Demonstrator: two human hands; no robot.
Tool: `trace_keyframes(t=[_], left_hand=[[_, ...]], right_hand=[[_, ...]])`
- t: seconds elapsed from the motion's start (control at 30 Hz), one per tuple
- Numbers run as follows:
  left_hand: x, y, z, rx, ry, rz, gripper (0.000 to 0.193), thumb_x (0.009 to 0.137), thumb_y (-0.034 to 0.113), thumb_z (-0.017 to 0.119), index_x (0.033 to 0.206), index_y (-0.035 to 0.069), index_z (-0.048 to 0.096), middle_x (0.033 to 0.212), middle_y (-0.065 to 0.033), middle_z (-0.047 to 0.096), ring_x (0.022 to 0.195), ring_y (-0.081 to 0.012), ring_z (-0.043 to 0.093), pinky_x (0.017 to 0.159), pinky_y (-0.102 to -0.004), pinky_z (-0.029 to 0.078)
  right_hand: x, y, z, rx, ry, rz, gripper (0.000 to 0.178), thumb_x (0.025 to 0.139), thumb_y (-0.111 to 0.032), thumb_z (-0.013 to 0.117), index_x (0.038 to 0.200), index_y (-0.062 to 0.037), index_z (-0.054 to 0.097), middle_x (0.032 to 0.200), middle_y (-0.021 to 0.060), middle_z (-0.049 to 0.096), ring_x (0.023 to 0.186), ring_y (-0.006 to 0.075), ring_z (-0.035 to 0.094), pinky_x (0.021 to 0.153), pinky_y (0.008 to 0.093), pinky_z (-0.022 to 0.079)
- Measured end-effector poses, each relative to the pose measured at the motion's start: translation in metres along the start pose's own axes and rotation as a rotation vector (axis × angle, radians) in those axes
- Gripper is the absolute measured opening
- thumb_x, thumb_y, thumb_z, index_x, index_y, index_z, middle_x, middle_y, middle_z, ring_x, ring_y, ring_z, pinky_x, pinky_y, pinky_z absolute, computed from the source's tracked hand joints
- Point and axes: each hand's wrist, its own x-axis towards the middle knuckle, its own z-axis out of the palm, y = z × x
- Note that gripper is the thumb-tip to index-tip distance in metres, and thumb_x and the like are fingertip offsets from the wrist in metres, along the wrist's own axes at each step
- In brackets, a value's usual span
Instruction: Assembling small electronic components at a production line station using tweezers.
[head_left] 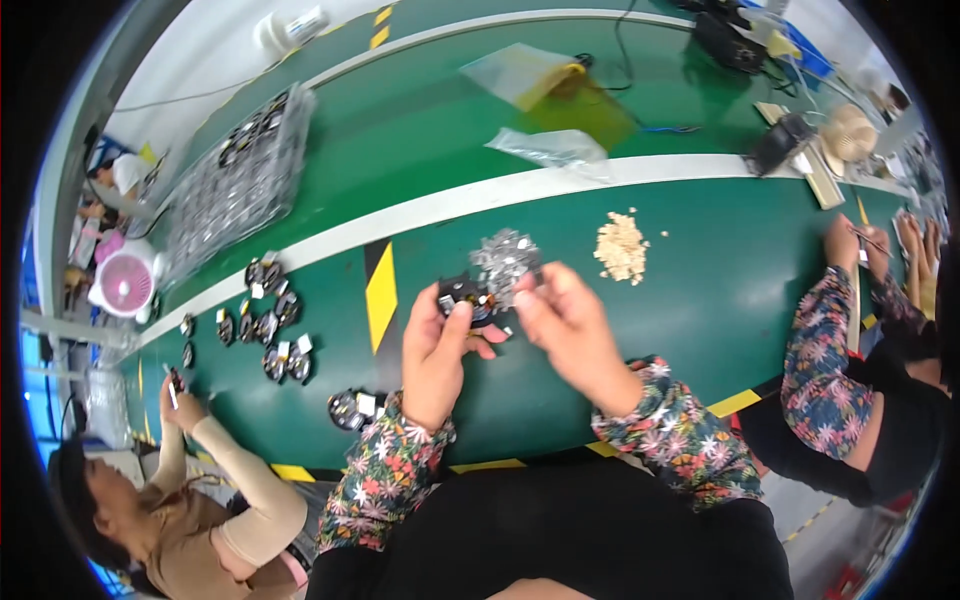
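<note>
In the head view the left hand (437, 345) grips a small round black motor part (463, 297) between thumb and fingers, just above the green belt (690, 300), while the right hand (565, 318) pinches at the part's right side, its fingertips closed on something too small to make out. Directly behind the part lies a heap of small silvery metal pieces (505, 258), close enough that the two overlap and their boundary is hard to read. To the right, well apart from both hands, sits a pile of pale tan bits (622, 247) with open green surface around it. Left of the hands, past the yellow-and-black marking (380, 292), a loose cluster of similar round parts (268, 322) spreads over the belt, and one more part (350, 408) lies near the belt's near edge beside the left sleeve. A white strip (460, 205) divides this belt from the far one, where a clear tray of parts (240, 180) and crumpled plastic bags (550, 148) lie. A co-worker's hand (180, 405) at lower left and another person's hand (845, 240) at right reach in; the rim bends and darkens everything beyond.
</note>
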Motion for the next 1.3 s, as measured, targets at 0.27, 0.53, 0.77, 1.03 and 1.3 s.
trace_keyframes(t=[0.27, 0.53, 0.77, 1.03, 1.3], left_hand=[[-0.008, 0.022, -0.007, 0.714, 0.035, 0.121, 0.029, 0.085, 0.003, 0.057, 0.112, -0.001, 0.047, 0.086, -0.0114, 0.064, 0.064, -0.0131, 0.061, 0.047, -0.0230, 0.045], [-0.014, 0.022, -0.008, 1.322, -0.229, 0.610, 0.030, 0.076, -0.001, 0.063, 0.106, 0.002, 0.056, 0.076, -0.0144, 0.060, 0.061, -0.0280, 0.058, 0.054, -0.0341, 0.046], [-0.018, 0.037, -0.009, 1.493, -0.344, 0.723, 0.034, 0.076, 0.003, 0.063, 0.110, 0.005, 0.058, 0.074, -0.0085, 0.056, 0.062, -0.0249, 0.057, 0.055, -0.0358, 0.046], [-0.015, 0.036, -0.016, 1.341, -0.319, 0.465, 0.035, 0.076, 0.001, 0.063, 0.110, 0.004, 0.057, 0.072, -0.0122, 0.057, 0.062, -0.0279, 0.056, 0.055, -0.0354, 0.045], [-0.022, 0.031, -0.014, 1.419, -0.122, 0.885, 0.039, 0.074, 0.001, 0.063, 0.113, -0.001, 0.056, 0.068, -0.0101, 0.054, 0.060, -0.0252, 0.055, 0.055, -0.0352, 0.045]], right_hand=[[0.005, -0.009, -0.011, -0.007, 0.032, -0.059, 0.011, 0.092, -0.011, 0.051, 0.100, -0.0043, 0.049, 0.063, -0.0042, 0.044, 0.055, 0.0031, 0.040, 0.048, 0.0173, 0.030], [0.007, -0.021, -0.021, -0.048, 0.087, -0.159, 0.012, 0.091, -0.010, 0.051, 0.100, -0.0020, 0.051, 0.063, -0.0039, 0.045, 0.056, 0.0031, 0.040, 0.050, 0.0177, 0.031], [0.006, -0.019, -0.023, -0.101, 0.107, -0.205, 0.011, 0.091, -0.008, 0.050, 0.099, -0.0007, 0.052, 0.064, -0.0040, 0.046, 0.057, 0.0029, 0.040, 0.052, 0.0178, 0.032], [0.006, -0.020, -0.020, -0.104, 0.104, -0.207, 0.011, 0.091, -0.008, 0.051, 0.099, -0.0010, 0.053, 0.064, -0.0045, 0.046, 0.058, 0.0025, 0.040, 0.053, 0.0176, 0.032], [0.005, -0.018, -0.024, -0.143, 0.117, -0.227, 0.010, 0.090, -0.008, 0.052, 0.097, -0.0011, 0.054, 0.064, -0.0052, 0.045, 0.057, 0.0022, 0.040, 0.052, 0.0172, 0.033]])
